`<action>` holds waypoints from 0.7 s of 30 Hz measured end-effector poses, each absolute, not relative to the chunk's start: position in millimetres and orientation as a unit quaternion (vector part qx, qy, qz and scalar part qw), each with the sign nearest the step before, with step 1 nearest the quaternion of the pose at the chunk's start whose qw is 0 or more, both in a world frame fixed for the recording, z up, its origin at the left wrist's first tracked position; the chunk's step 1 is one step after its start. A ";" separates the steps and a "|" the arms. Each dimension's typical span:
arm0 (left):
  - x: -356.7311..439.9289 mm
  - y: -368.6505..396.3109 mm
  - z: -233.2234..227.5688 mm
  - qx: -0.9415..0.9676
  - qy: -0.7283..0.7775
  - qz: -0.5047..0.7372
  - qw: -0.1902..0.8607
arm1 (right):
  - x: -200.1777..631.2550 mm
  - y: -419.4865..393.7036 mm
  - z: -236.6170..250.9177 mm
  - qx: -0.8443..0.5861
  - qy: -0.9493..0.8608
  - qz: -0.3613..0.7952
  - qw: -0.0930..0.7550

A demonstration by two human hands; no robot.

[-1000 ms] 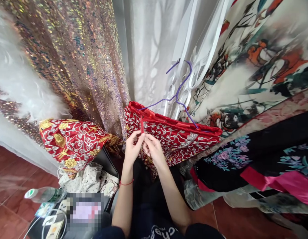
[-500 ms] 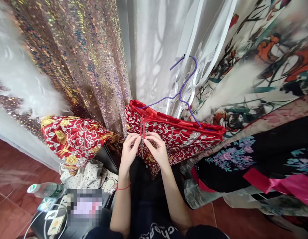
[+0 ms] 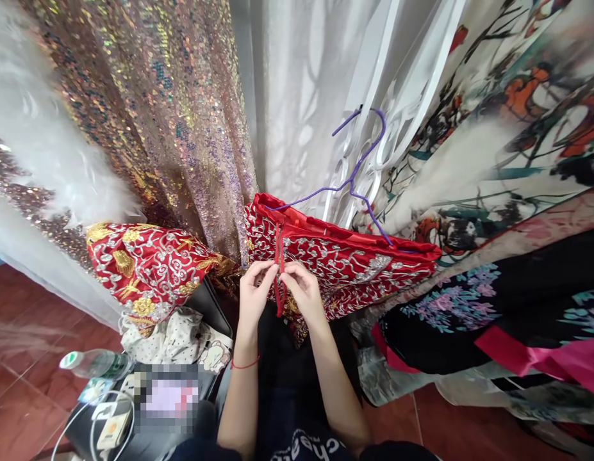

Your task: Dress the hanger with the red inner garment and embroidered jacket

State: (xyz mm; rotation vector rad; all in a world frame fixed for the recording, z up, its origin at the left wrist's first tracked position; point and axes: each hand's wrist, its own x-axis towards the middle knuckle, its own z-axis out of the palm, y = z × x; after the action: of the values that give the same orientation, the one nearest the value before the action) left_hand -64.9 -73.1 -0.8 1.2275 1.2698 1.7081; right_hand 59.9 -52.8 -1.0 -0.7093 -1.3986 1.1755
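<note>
A red garment point(image 3: 345, 262), thickly embroidered in silver, hangs before me from a purple wire hanger point(image 3: 352, 179). Narrow red ribbon point(image 3: 280, 238) runs down its front in two strands from near the top edge, and a looped end dangles below my fingers. My left hand point(image 3: 255, 288) pinches one side of the ribbon between thumb and fingertips. Close beside it, my right hand point(image 3: 304, 288) pinches the other side in the same way. The exact grip points are partly hidden by the fingers.
Another red embroidered piece point(image 3: 147, 266) lies at left above a spotted white cloth point(image 3: 165, 336). A plastic bottle point(image 3: 97, 363) and a white cable point(image 3: 92, 422) lie lower left. Sequined fabric point(image 3: 191, 115) hangs behind; a black floral garment point(image 3: 450, 307) is at right.
The looped end of the red ribbon now hangs below my hands, where it did not show before. Both hands stay pinched close together; the whole view has shifted slightly.
</note>
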 end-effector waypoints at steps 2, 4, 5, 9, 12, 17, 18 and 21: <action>-65.4 -74.1 1.2 0.496 0.482 0.650 0.316 | 60.8 -53.6 0.1 -0.280 -0.608 0.502 0.547; -65.8 -75.3 3.2 0.515 0.475 0.642 0.312 | 60.7 -54.6 0.5 -0.279 -0.610 0.510 0.538; -66.0 -75.8 3.9 0.517 0.473 0.641 0.313 | 60.3 -55.4 0.4 -0.284 -0.608 0.512 0.536; -66.8 -76.4 4.3 0.485 0.480 0.655 0.325 | 60.1 -60.6 -0.1 -0.328 -0.610 0.479 0.539; -68.0 -75.2 2.9 0.435 0.498 0.663 0.351 | 64.3 -65.0 0.8 -0.349 -0.583 0.488 0.548; -64.9 -69.0 -0.4 0.393 0.489 0.661 0.411 | 71.8 -72.0 4.3 -0.356 -0.674 0.467 0.448; -63.6 -67.6 -1.0 0.391 0.487 0.661 0.416 | 72.4 -74.2 4.7 -0.357 -0.698 0.454 0.424; -61.0 -64.4 -2.8 0.376 0.496 0.666 0.411 | 74.6 -82.2 6.7 -0.375 -0.754 0.397 0.365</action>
State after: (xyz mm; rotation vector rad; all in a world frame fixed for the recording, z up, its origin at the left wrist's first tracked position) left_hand -61.0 -64.4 -2.8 0.9454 1.2480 1.6759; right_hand 74.6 -82.2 6.7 -0.9649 -1.9381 1.0208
